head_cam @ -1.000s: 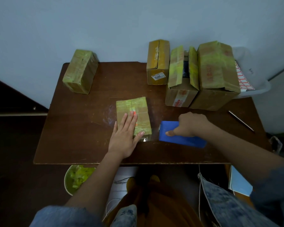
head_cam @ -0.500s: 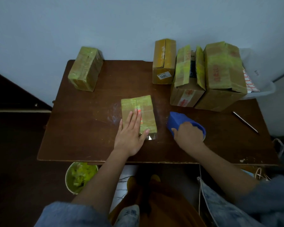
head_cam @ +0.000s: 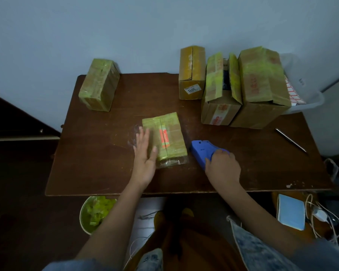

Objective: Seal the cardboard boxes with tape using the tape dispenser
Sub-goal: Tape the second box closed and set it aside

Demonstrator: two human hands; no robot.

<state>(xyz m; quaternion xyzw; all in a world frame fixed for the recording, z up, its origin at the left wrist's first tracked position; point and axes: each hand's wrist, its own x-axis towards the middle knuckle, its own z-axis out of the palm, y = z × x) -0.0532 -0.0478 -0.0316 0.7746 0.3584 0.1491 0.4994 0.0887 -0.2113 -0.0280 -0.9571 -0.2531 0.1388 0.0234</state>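
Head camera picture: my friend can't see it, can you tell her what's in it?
A person's left hand lies flat on a small taped box on a brown table, while the right hand grips a blue tape dispenser beside it. More cardboard boxes stand by the wall.

1. Your widest bare stretch of table lies left of the flat box, running up to the box at the back-left corner.
2. The back right is blocked by three boxes standing close together, with a bin behind them.
3. Between the flat box and that cluster you have a lane of bare wood.
4. The dispenser sits just right of the flat box.
5. A pen lies on the right side.
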